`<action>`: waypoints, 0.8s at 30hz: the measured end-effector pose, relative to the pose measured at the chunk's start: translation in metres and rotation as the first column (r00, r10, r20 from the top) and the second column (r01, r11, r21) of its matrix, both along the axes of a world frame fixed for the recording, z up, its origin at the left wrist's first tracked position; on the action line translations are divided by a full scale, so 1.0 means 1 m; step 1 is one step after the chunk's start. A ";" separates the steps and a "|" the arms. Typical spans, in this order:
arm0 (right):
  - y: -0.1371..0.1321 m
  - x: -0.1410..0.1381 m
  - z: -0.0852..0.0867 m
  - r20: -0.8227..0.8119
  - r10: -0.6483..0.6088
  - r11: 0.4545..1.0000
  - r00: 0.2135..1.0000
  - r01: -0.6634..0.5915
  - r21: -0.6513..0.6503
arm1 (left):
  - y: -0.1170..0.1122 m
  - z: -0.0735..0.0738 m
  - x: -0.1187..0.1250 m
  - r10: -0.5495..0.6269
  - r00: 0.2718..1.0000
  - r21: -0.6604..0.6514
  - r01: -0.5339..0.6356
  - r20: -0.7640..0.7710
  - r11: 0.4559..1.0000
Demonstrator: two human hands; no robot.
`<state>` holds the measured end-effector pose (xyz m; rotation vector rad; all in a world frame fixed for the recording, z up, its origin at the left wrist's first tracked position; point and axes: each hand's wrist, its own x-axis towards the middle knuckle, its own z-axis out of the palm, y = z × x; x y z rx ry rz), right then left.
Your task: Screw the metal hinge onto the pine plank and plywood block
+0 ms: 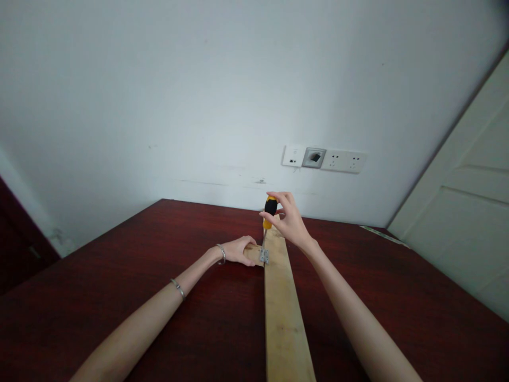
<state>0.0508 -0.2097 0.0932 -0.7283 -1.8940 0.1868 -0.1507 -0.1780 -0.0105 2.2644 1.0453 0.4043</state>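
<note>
My right hand (pixel 289 218) grips a screwdriver (pixel 271 207) with a yellow and black handle, its shaft pointing down. The tip reaches a small metal hinge (pixel 264 256), though the screw under it is too small to make out. The hinge lies across the joint between a short wooden block (pixel 253 254) and a long wooden board (pixel 284 318). My left hand (pixel 239 250) is closed around the block from the left, thumb on the near side. The board runs from the bottom edge of the view toward the wall.
The dark red tabletop (pixel 191 329) extends to both sides of the board. Behind it rises a white wall (pixel 178 95) with a row of sockets (pixel 344 161). A pale panelled door (pixel 473 196) stands at the right. A thin strip (pixel 384 235) lies near the table's far right edge.
</note>
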 end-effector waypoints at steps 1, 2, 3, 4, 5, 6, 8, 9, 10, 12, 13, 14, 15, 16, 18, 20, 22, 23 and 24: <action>-0.001 0.000 0.001 0.020 0.014 1.000 1.000 -0.014 0.007 | 0.000 0.000 0.000 -0.003 1.000 0.000 0.003 0.002 1.000; -0.002 0.001 0.002 0.039 0.031 0.999 0.999 -0.032 0.010 | 0.001 -0.001 0.000 -0.008 1.000 0.001 0.008 0.003 1.000; -0.002 0.002 0.002 0.055 0.050 0.999 0.997 -0.050 0.009 | 0.001 -0.001 -0.001 -0.011 1.000 0.003 0.011 0.003 1.000; -0.002 0.002 0.003 0.064 0.064 0.998 0.996 -0.064 0.005 | 0.001 -0.002 -0.001 -0.014 1.000 0.006 0.014 0.002 1.000; -0.001 0.003 0.003 0.066 0.069 0.998 0.995 -0.070 0.001 | 0.001 -0.002 -0.001 -0.016 1.000 0.008 0.016 0.001 1.000; 0.000 0.003 0.003 0.059 0.064 0.998 0.996 -0.064 0.000 | 0.002 -0.002 -0.001 -0.016 1.000 0.011 0.016 0.000 1.000; 0.001 0.002 0.002 0.039 0.030 1.000 0.999 -0.030 0.008 | 0.002 -0.003 -0.001 -0.012 1.000 0.018 0.012 -0.003 1.000; 0.001 0.001 0.002 0.032 0.013 1.000 0.999 -0.013 0.014 | 0.002 -0.003 -0.001 -0.010 1.000 0.020 0.010 -0.002 1.000; 0.001 0.001 0.001 0.028 0.003 1.000 1.000 -0.004 0.017 | 0.002 -0.003 -0.001 -0.008 1.000 0.022 0.008 -0.002 1.000; 0.001 0.000 0.001 0.035 0.013 1.000 0.999 -0.013 0.013 | 0.002 -0.002 -0.001 -0.003 1.000 0.028 0.003 -0.003 1.000; 0.001 0.001 0.000 0.045 0.027 1.000 0.999 -0.028 0.010 | 0.002 -0.002 0.000 -0.002 1.000 0.029 0.002 -0.003 1.000; 0.001 0.001 0.000 0.055 0.044 0.999 0.998 -0.044 0.005 | 0.002 -0.002 0.000 -0.001 1.000 0.028 0.001 -0.003 1.000; 0.001 0.002 0.000 0.062 0.059 0.998 0.996 -0.059 -0.001 | 0.001 -0.002 0.000 -0.002 1.000 0.026 0.002 -0.002 1.000; 0.002 0.003 0.000 0.065 0.071 0.997 0.995 -0.071 -0.010 | 0.001 -0.001 0.000 0.000 1.000 0.024 0.000 0.000 1.000; 0.003 0.005 0.000 0.061 0.085 0.996 0.995 -0.083 -0.030 | 0.001 -0.001 0.000 0.002 1.000 0.017 -0.002 0.001 1.000; 0.004 0.005 -0.001 0.054 0.085 0.996 0.995 -0.083 -0.041 | 0.001 0.000 0.000 0.001 1.000 0.016 -0.001 -0.005 1.000; 0.004 0.004 -0.001 0.053 0.069 0.997 0.996 -0.067 -0.036 | 0.001 0.000 0.000 -0.002 1.000 0.017 0.002 -0.008 1.000; 0.004 0.004 -0.001 0.055 0.059 0.998 0.997 -0.058 -0.033 | 0.001 -0.001 0.000 -0.003 1.000 0.017 0.003 -0.004 1.000; 0.003 0.004 0.000 0.060 0.053 0.998 0.997 -0.051 -0.030 | 0.001 -0.001 0.000 -0.002 1.000 0.017 0.002 0.003 1.000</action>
